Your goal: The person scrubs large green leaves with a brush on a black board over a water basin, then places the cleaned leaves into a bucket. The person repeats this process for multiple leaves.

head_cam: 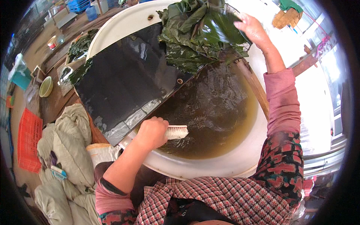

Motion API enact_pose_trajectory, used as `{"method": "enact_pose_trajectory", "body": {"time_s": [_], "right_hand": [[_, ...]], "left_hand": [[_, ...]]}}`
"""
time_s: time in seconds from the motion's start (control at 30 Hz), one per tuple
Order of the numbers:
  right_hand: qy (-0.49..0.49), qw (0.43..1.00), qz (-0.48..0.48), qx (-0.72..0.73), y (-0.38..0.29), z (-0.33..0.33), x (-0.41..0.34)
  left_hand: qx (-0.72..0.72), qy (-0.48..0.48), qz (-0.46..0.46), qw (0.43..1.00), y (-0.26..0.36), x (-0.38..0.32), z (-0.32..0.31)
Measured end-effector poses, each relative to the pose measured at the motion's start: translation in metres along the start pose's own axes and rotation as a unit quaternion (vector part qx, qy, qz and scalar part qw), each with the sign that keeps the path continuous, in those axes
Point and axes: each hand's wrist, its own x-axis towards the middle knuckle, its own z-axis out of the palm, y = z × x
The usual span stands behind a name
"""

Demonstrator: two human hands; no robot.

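Observation:
My left hand [152,132] grips a scrubbing brush [176,132] with pale bristles, beside the near edge of a wet black board [121,73]. The board lies tilted across a large white round tub [222,166] holding murky brown water [208,123]. Large wet dark green leaves [194,36], perhaps seaweed, are heaped over the board's far end. At their right edge is my right hand [254,32], its thumb against or close to a glossy leaf; blur hides whether the fingers hold it.
A wooden pole [253,81] slants into the tub. Cloth sacks [67,140] lie at left, with a blue-backed brush [58,172] on them. A red plastic crate [29,140], a yellowish bowl [46,86] and a teal bucket [21,74] stand farther left.

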Motion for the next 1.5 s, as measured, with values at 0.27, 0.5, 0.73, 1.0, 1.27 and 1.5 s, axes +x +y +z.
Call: {"method": "enact_pose_trajectory", "body": {"time_s": [0.27, 0.5, 0.73, 1.0, 1.27, 1.5], "right_hand": [[-0.107, 0.844, 0.147, 0.505, -0.139, 0.128, -0.013], [-0.245, 0.849, 0.150, 0.443, -0.128, 0.163, -0.097], [-0.173, 0.942, -0.288, 0.012, -0.150, 0.126, -0.186], [-0.455, 0.812, 0.056, 0.361, -0.124, 0.164, -0.209], [-0.352, 0.782, 0.354, 0.373, 0.079, 0.244, -0.348], [-0.445, 0.883, 0.146, -0.020, 0.115, 0.317, -0.448]], "left_hand": [[-0.125, 0.026, -0.043, 0.991, 0.007, -0.005, -0.011], [-0.260, 0.101, -0.152, 0.948, 0.014, -0.048, -0.064], [-0.113, 0.078, -0.110, 0.984, 0.016, -0.023, -0.086], [-0.083, 0.009, -0.065, 0.994, 0.021, -0.013, -0.082], [0.113, 0.190, -0.258, 0.941, -0.085, -0.036, -0.084], [0.149, 0.165, -0.259, 0.940, -0.058, -0.039, -0.072]]}}
